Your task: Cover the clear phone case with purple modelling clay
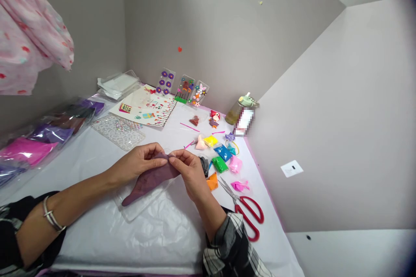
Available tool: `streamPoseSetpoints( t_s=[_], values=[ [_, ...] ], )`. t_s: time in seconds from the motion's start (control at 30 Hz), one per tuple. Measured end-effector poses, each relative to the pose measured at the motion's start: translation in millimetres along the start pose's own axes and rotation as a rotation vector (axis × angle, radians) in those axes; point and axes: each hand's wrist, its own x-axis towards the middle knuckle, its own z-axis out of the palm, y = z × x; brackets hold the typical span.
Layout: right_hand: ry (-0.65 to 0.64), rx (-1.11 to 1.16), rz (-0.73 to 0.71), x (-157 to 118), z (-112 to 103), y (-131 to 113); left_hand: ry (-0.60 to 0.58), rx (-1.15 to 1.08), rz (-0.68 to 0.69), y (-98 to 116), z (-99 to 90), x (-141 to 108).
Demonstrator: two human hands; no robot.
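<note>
A thin, flattened sheet of purple-brown modelling clay (147, 185) lies at a slant over a transparent phone case (131, 215) on the white table covering. My left hand (138, 162) pinches the sheet's upper edge between thumb and fingers. Close beside it, my right hand (190, 173) grips the same edge, its thumb nearly meeting the left one. The sheet tapers to a point at its lower left. Much of the case is hidden beneath the clay and my hands.
Red-handled scissors (248, 214) lie right of my right arm. Several bagged clay pieces, such as a green packet (220, 164), sit beyond my right hand. Decorated cases (185, 88) lean on the wall near a drawn sheet (146, 108). A bottle (234, 112) stands at the back right.
</note>
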Motion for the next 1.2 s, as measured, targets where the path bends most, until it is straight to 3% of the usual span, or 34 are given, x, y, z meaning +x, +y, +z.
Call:
streamPoseSetpoints(
  t_s=[0.23,0.47,1.2],
  values=[
    [0.003,0.022,0.005,1.1,-1.5,-0.3,-0.049,0.030,0.033,5.5,-3.3,-0.9],
    [-0.029,0.043,0.028,-0.9,-1.7,-2.3,-0.027,-0.190,-0.043,12.9,-0.9,-2.3],
    [-0.058,0.125,0.073,-2.4,0.5,-7.4,-0.141,-0.423,-0.141,8.0,-8.3,-0.1]
  ],
)
